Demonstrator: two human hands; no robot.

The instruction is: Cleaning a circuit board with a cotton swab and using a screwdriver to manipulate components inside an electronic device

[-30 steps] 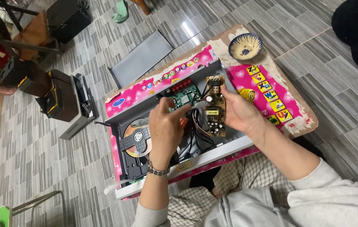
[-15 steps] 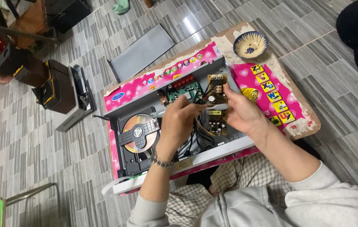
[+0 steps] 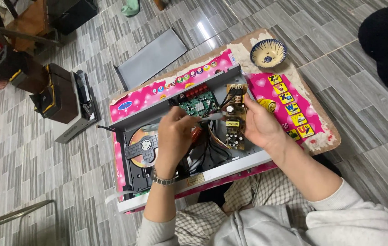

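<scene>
We are gripping a slim metal tool [image 3: 210, 117] in our left hand [image 3: 175, 136], its tip meeting the tan circuit board [image 3: 233, 119] our right hand [image 3: 258, 125] is clasping (tilted up) inside the open disc player [image 3: 189, 136], on the pink board [image 3: 289, 109] on the floor.

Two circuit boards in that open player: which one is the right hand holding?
The brown board, tilted up on the right against the right hand. The green board lies flat near the back wall, untouched.
</scene>
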